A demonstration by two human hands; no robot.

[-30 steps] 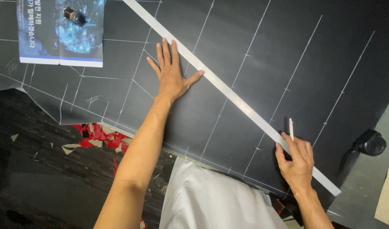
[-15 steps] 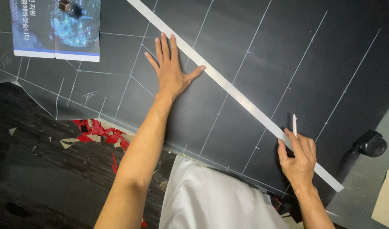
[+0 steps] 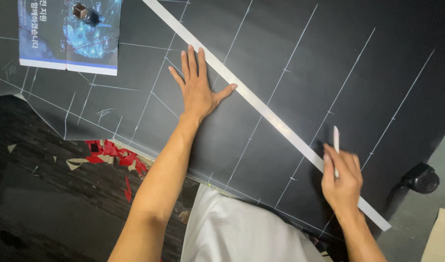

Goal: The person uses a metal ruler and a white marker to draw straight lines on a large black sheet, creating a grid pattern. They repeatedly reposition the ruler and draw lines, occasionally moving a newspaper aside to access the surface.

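one ruler, one chalk pencil, left hand, right hand

Both forearms were bare from elbow to wrist — no sleeves, watch, rings or gloves visible. Left hand and right hand both uncovered, nails short and plain. Torso wore a plain white garment — smooth fabric with a few soft folds, no print or buttons showing. Nothing else of the body was in view.
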